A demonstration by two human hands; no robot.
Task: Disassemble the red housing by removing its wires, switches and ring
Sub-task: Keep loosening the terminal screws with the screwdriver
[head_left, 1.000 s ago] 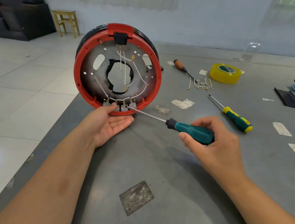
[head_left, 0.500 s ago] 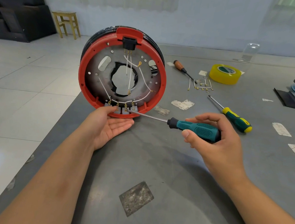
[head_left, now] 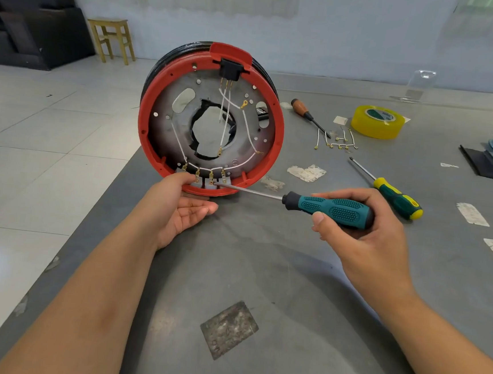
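head | red housing (head_left: pixel 158 95) stands on edge at table (head_left: pixel 290 280) left rim | left hand (head_left: pixel 178 207) cups housing's bottom, thumb pressing near switches (head_left: pixel 207 180) | right hand (head_left: pixel 363 236) clenched around teal screwdriver (head_left: pixel 329 210), tip at switches, right of housing

The housing (head_left: pixel 212 118) stood upright on edge at the table's (head_left: pixel 288 309) left side, with two screwdrivers (head_left: pixel 308 114), loose wires (head_left: pixel 337 141) and a tape roll (head_left: pixel 376 122) lying to its right.
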